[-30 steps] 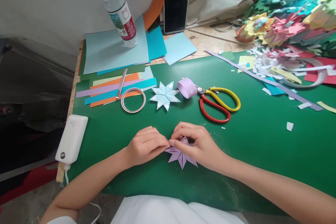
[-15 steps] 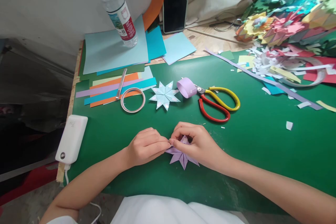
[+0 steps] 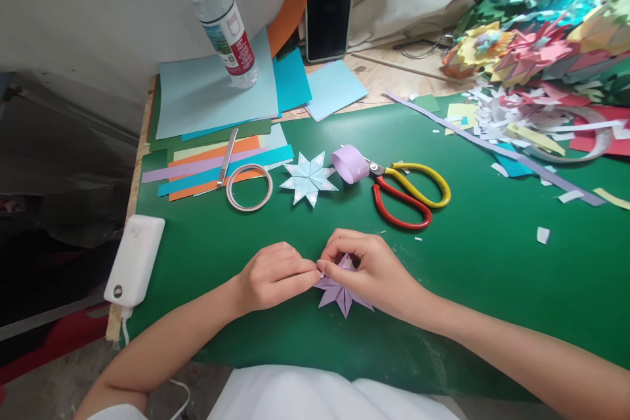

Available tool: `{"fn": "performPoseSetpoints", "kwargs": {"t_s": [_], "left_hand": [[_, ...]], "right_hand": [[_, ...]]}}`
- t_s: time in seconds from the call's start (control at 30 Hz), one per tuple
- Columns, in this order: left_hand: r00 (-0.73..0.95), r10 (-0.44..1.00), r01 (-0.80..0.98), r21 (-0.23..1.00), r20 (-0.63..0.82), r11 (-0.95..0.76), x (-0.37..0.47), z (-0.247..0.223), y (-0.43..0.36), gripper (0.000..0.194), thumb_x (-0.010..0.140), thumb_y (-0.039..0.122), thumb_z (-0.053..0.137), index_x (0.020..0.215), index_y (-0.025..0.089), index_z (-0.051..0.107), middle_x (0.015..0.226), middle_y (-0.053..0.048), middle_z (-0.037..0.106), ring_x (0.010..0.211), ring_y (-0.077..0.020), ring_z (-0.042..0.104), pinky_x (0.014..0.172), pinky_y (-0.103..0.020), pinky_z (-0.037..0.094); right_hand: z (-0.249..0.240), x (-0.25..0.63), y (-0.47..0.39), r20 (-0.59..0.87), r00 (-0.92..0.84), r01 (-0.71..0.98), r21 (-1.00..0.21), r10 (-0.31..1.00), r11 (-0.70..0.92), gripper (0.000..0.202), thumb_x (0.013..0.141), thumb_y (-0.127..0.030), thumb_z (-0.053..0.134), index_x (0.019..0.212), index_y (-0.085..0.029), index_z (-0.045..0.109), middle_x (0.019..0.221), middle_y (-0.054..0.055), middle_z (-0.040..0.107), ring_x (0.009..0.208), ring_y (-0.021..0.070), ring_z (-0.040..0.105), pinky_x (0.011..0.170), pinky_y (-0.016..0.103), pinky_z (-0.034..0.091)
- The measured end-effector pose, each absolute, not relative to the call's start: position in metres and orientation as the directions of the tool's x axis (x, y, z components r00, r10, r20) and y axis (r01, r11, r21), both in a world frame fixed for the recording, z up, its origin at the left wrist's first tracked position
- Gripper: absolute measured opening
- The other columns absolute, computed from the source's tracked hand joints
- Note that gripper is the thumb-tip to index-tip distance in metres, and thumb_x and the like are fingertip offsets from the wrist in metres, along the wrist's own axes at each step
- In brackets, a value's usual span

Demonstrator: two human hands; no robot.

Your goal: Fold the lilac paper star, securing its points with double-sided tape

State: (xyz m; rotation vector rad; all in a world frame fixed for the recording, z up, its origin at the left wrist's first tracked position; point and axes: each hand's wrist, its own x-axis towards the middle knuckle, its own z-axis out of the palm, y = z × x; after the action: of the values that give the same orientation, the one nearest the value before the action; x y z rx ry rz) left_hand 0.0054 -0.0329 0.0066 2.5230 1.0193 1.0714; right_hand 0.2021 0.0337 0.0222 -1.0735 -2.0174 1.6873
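Observation:
A folded purple paper star [image 3: 343, 296] lies on the green mat under my fingers. My right hand [image 3: 377, 269] is closed, its thumb and forefinger pinching at the star's upper left point. From the left, my left hand [image 3: 280, 277] meets it with fingers pressed together at that same point. The fingertips of both hands touch and hide what exactly lies between them. Beyond the hands rest a light blue paper star [image 3: 308, 178], a purple paper ring [image 3: 351, 164] and scissors [image 3: 412, 191] with red and yellow handles.
A roll of tape [image 3: 249, 188], tweezers [image 3: 228, 157] and paper strips [image 3: 211, 185] lie at the left. A water bottle [image 3: 228, 33] stands on paper sheets [image 3: 197, 102]. A white power bank [image 3: 134, 259] sits at the left edge. Paper scraps [image 3: 512, 115] and paper flowers [image 3: 536, 46] fill the right back.
My left hand's fingers have shifted very slightly at the star's point. The right hand, the star and the other things stay where they were.

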Motion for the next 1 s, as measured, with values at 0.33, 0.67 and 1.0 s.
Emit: {"fn": "performPoseSetpoints", "kwargs": {"t_s": [0.33,0.67,1.0], "left_hand": [[0.503,0.645,0.535,0.378,0.576,-0.755,0.009,0.013,-0.028,0.007,0.088,0.006,0.059,0.087,0.013,0.062,0.074,-0.004,0.071,0.059,-0.0103,0.06,0.053,-0.025,0.042],[0.434,0.671,0.571,0.393,0.601,-0.721,0.008,0.005,-0.033,0.006,0.085,0.009,0.064,0.089,0.013,0.064,0.083,-0.005,0.066,0.067,-0.011,0.058,0.058,-0.025,0.046],[0.386,0.815,0.516,0.631,0.432,-0.579,0.01,0.007,-0.033,0.005,0.087,0.012,0.062,0.089,0.016,0.065,0.084,-0.005,0.065,0.071,-0.0112,0.059,0.064,-0.024,0.05]], "right_hand": [[0.022,0.203,0.034,-0.207,-0.691,0.353,-0.933,0.693,0.073,0.017,0.082,-0.025,0.062,0.067,-0.018,0.066,0.072,0.001,0.064,0.063,0.009,0.055,0.056,0.021,0.04],[0.026,0.208,0.048,-0.125,-0.81,0.271,-0.946,0.574,0.176,0.021,0.088,-0.026,0.056,0.073,-0.017,0.067,0.075,0.002,0.064,0.063,0.0088,0.054,0.055,0.021,0.039],[0.02,0.206,0.043,-0.043,-0.814,0.244,-0.931,0.58,0.272,0.019,0.088,-0.021,0.054,0.074,-0.017,0.065,0.076,0.003,0.064,0.066,0.0099,0.055,0.06,0.021,0.041]]}}
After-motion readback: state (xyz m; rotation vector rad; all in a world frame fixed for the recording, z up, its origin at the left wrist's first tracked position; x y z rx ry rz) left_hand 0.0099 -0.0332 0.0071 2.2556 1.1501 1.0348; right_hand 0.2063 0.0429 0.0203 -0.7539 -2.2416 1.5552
